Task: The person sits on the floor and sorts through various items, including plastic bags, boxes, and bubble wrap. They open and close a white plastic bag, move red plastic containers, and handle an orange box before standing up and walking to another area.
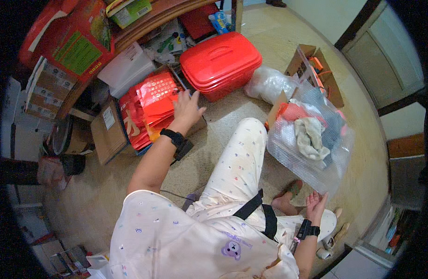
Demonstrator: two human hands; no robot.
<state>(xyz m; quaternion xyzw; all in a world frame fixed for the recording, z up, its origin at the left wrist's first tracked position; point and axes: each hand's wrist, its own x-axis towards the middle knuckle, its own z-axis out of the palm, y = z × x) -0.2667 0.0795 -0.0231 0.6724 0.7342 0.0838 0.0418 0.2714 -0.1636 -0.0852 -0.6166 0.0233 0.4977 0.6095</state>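
My left hand reaches over the right side of an open cardboard box, fingers spread; whether the fingertips touch its rim is hard to see. Inside that box lie red paper bags or envelopes with gold printing. Palm up, my right hand rests by my knee at the lower corner of a bubble wrap sheet, fingers extended and apparently gripping nothing. On the bubble wrap sit a crumpled off-white cloth and a coral-red cloth.
A lidded red plastic bin stands beyond the box. Next to it are a clear plastic-wrapped bundle and an open carton with orange items. A wooden table overhangs at upper left. Shoes lie at lower right.
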